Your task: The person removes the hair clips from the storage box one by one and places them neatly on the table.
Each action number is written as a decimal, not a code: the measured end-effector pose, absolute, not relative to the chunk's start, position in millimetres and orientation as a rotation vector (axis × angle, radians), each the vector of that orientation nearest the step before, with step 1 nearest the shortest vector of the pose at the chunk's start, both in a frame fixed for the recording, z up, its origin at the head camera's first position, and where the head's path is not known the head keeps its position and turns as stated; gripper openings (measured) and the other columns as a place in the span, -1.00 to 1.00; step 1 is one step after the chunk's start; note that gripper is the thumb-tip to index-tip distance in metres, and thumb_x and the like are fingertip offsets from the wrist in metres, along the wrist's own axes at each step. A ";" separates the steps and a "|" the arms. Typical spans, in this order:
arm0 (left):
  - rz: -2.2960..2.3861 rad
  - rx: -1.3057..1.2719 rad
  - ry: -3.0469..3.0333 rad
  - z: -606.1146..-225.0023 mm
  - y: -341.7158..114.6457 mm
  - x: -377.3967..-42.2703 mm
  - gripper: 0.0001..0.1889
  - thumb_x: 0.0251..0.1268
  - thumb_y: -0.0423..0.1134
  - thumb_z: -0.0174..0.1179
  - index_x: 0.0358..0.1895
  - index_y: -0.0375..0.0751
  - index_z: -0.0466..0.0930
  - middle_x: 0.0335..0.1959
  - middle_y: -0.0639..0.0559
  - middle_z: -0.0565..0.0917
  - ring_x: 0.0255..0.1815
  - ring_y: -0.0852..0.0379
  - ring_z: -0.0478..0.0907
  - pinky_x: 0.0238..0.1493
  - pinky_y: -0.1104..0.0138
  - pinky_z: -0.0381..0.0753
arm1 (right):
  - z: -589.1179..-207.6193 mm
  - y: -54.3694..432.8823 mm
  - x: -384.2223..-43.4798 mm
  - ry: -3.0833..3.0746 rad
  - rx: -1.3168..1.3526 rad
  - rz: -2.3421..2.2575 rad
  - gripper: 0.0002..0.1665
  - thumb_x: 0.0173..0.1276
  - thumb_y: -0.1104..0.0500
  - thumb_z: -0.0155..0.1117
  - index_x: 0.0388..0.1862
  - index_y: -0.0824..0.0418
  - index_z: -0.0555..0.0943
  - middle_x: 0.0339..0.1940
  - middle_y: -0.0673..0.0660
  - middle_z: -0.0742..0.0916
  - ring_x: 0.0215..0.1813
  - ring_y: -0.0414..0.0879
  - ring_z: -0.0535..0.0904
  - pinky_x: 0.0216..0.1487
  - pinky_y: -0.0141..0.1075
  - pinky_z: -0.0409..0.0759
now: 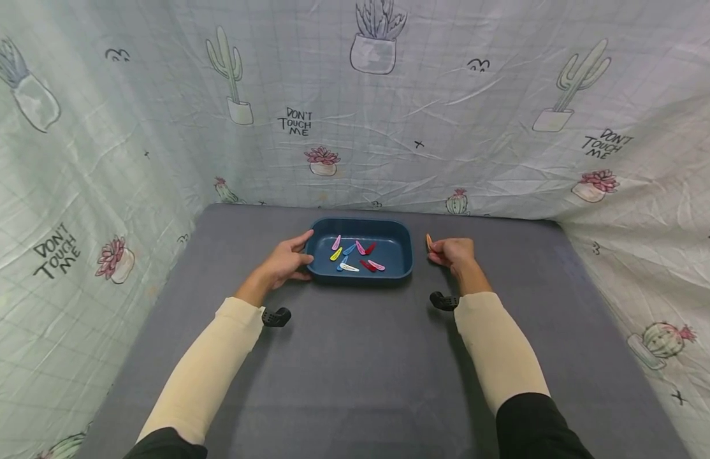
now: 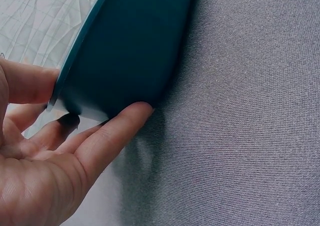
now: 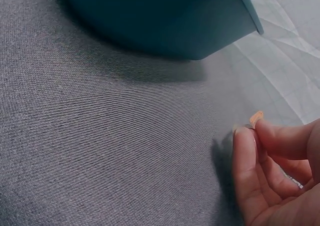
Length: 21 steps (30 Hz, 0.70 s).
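A dark blue rectangular tray (image 1: 401, 278) lies in the middle of the grey table, several coloured snap hair clips scattered on its floor. Among them are a yellow clip (image 1: 336, 254), a white clip (image 1: 349, 268) and a red clip (image 1: 370, 248). My left hand (image 1: 284, 260) holds the tray's left end, thumb at the rim and other fingers against the outer wall (image 2: 135, 50). Just right of the tray, my right hand (image 1: 455, 252) pinches an orange hair clip (image 1: 428, 242) between thumb and fingers. Only a small end of this orange clip (image 3: 256, 118) shows in the right wrist view.
Grey cloth covers the table (image 1: 355, 357). A pale printed curtain (image 1: 412, 127) hangs behind it and along both sides. Black wrist devices stick out inward from the left cuff (image 1: 276, 317) and the right cuff (image 1: 443, 301).
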<state>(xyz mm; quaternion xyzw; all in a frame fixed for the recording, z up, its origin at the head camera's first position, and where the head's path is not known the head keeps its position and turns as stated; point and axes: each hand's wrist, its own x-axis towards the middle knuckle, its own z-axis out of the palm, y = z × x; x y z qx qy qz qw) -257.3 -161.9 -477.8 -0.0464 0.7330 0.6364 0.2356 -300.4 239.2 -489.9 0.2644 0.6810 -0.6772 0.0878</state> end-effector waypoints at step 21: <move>1.758 -0.126 1.989 -476.1 -161.6 -258.3 -0.16 0.56 -0.48 0.02 0.72 0.25 -0.07 0.77 -0.03 -0.09 0.57 -0.25 0.34 0.28 -0.23 0.60 | -497.2 237.7 -306.6 2.002 0.784 -1.979 -0.58 0.44 0.44 0.28 0.25 0.50 0.62 -0.52 0.05 0.76 -0.51 -0.21 0.75 -0.26 -0.38 0.80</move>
